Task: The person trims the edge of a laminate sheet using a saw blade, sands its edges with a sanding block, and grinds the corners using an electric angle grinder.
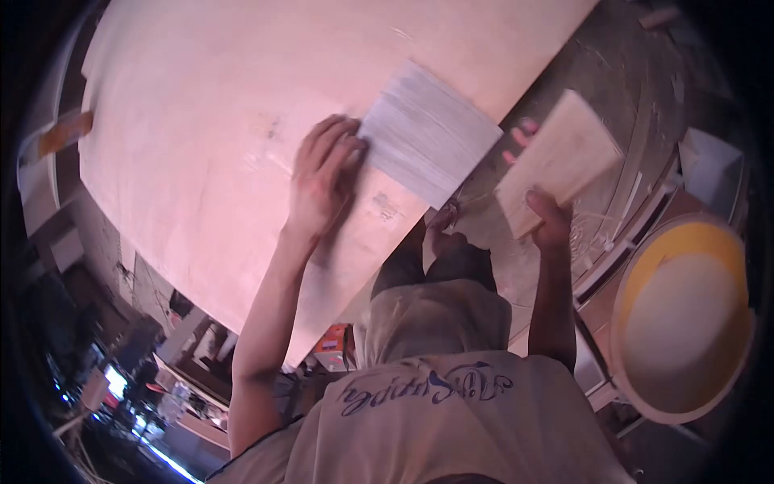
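My left hand (pixel 324 173) rests on a large pale sheet (pixel 201 121), its fingers loosely bent and apart. Its fingertips come up against the left edge of a grey wood-grain panel (pixel 431 133), without visibly gripping it. The panel lies flat, and its right corner juts past the sheet's edge. In my right hand (pixel 550 218) is a light wooden board (pixel 560 161), held off the sheet to the right. The thumb lies across the board's face, and the other fingertips show behind its far edge.
At the right stands a large round yellow-and-cream basin (pixel 681 323), with a white container (pixel 709 169) above it. An orange box (pixel 330 347) sits below the sheet's near edge. Clutter and a small lit screen (pixel 115 382) are at the lower left.
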{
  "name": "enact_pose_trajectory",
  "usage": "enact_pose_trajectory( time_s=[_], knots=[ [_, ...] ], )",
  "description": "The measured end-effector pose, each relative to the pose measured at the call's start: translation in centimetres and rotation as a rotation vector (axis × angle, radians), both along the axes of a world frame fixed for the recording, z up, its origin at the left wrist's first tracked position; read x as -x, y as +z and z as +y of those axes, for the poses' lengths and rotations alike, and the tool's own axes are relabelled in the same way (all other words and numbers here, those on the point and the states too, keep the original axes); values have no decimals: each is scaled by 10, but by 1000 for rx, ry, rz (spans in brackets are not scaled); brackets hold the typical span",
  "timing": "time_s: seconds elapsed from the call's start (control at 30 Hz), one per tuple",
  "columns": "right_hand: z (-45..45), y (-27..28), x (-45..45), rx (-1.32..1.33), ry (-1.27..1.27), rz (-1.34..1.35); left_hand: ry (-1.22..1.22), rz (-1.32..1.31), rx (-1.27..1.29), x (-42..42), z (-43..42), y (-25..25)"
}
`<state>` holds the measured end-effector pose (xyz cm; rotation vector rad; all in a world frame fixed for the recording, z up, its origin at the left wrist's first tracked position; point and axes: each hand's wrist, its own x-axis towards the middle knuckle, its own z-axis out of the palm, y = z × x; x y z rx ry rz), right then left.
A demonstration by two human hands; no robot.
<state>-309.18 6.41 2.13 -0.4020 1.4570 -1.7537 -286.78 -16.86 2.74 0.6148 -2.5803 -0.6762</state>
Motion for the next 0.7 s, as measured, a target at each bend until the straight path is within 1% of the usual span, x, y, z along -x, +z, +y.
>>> enact_pose_trajectory(
  time_s=[0.03,0.07,0.13,0.17,0.2,0.27,0.3,0.4,0.5,0.63,0.67,0.7],
  knots=[
    [2,-3,2,-3,-75,96,-5,-3,63,2,-3,0],
    [24,-14,3,-2,-108,-15,-9,-6,120,7,-1,2],
    [49,-36,-1,283,-74,-407,-152,7,7,32,5,9],
    [46,-32,-12,325,-170,-498,-214,18,-37,47,10,10],
    [42,-29,-24,371,-270,-581,-287,-33,21,59,14,3],
    [62,-50,-44,223,-413,-706,-436,-141,145,82,16,-7],
    [73,-62,-52,149,-485,-773,-448,-166,185,85,14,-13],
    [47,-11,-65,26,-373,-515,-464,-231,274,83,14,-27],
    [25,-25,-73,149,-396,-502,-463,-253,276,81,16,-26],
    [-17,-37,-96,-207,-437,-346,-476,-245,249,82,16,-28],
    [-29,-38,-107,-225,-391,-345,-477,-234,242,82,19,-28],
    [-37,-38,-112,-203,-423,-360,-474,-222,234,82,19,-28]
  ],
)
